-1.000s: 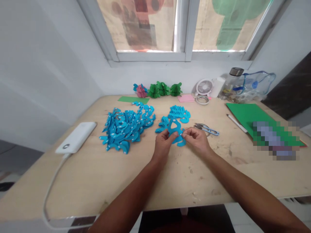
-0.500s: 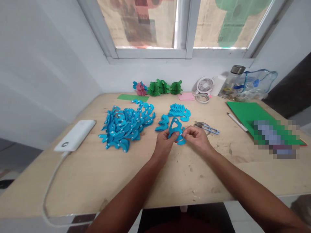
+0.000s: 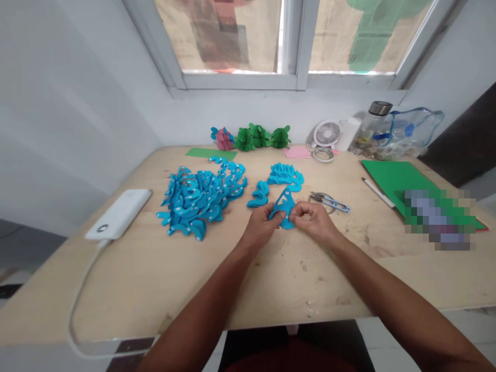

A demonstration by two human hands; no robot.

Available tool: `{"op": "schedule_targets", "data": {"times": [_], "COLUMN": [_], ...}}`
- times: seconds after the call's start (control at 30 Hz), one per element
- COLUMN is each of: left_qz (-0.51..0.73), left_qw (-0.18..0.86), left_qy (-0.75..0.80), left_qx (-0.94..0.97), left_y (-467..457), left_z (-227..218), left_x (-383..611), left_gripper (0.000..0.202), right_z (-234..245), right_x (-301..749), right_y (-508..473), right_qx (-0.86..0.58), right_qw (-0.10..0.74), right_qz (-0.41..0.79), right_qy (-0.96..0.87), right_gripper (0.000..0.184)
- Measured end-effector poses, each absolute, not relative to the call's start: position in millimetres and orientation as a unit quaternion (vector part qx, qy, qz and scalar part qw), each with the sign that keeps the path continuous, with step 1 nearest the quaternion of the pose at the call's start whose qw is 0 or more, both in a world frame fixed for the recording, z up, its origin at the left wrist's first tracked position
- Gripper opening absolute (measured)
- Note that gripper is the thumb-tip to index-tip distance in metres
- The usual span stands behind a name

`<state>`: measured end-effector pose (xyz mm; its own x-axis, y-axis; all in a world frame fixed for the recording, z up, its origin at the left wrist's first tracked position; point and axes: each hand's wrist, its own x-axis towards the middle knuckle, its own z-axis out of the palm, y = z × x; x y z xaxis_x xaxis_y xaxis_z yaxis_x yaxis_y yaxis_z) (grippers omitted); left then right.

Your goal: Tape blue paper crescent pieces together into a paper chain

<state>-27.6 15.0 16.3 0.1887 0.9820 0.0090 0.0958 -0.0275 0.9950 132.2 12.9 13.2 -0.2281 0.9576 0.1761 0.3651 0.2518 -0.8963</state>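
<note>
Between my hands is a blue paper cutout [image 3: 285, 202] with an opening in its middle and small white patches. My left hand [image 3: 264, 222] grips its left side, thumb on top. The fingers of my right hand [image 3: 310, 217] pinch at its right edge; whether they hold a small bit there is too fine to make out. Just beyond lie a folded blue paper strip [image 3: 259, 194] and a fanned blue paper piece [image 3: 285, 175]. To the left spreads a large heap of curved blue paper pieces [image 3: 199, 196] dotted with white squares.
Blue-handled thread snips [image 3: 331, 201] lie right of my hands. A pen [image 3: 377, 192] and green sheets [image 3: 391, 175] are farther right. A white power bank [image 3: 119, 214] with a cable sits left. Along the wall stand green paper figures [image 3: 258, 137], a small fan [image 3: 327, 134] and a bottle [image 3: 374, 126].
The blue cutout has turned and tilted between my hands, its opening now narrower. My right hand has shifted slightly closer to my left. The view has tipped a little.
</note>
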Motion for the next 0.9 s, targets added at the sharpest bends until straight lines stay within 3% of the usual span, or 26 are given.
{"op": "schedule_targets", "data": {"times": [0.4, 0.9], "left_qz": [0.416, 0.432], "left_qw": [0.527, 0.431], "left_qy": [0.465, 0.504], "left_qx": [0.576, 0.611], "left_y": [12.6, 8.6], "left_z": [18.6, 22.7], "left_x": [-27.4, -25.3], "left_gripper": [0.017, 0.014], "right_z": [11.9, 14.0], "right_x": [130.9, 127.3], "right_y": [12.6, 10.1], "right_qx": [-0.496, -0.527], "right_qw": [0.397, 0.385], "right_qz": [0.337, 0.309], "right_qy": [-0.695, -0.692], "right_gripper": [0.006, 0.009]}}
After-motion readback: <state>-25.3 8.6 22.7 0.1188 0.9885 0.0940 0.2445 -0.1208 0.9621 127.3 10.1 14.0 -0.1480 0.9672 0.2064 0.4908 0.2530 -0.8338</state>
